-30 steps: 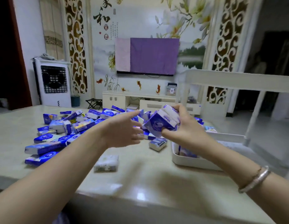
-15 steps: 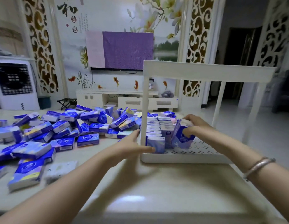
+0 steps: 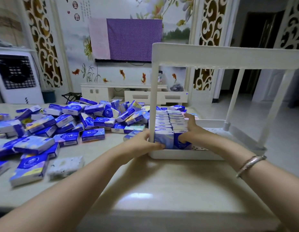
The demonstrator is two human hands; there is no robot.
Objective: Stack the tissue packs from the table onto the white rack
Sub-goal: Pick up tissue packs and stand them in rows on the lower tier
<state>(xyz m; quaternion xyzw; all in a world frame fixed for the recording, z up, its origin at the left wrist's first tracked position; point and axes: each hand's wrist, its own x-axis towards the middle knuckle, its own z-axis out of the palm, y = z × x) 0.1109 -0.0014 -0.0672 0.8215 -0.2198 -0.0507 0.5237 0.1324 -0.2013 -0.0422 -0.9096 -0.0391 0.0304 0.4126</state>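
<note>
Both hands, left hand (image 3: pixel 142 143) and right hand (image 3: pixel 189 133), are pinching the front tissue packs (image 3: pixel 163 139) into the white rack (image 3: pixel 187 155); the loose pile leftward probably supplies more.

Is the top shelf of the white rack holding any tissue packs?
Cannot tell: the top shelf shows only its edge and underside, while the tissue packs in view stand in rows on the bottom tray.
</note>
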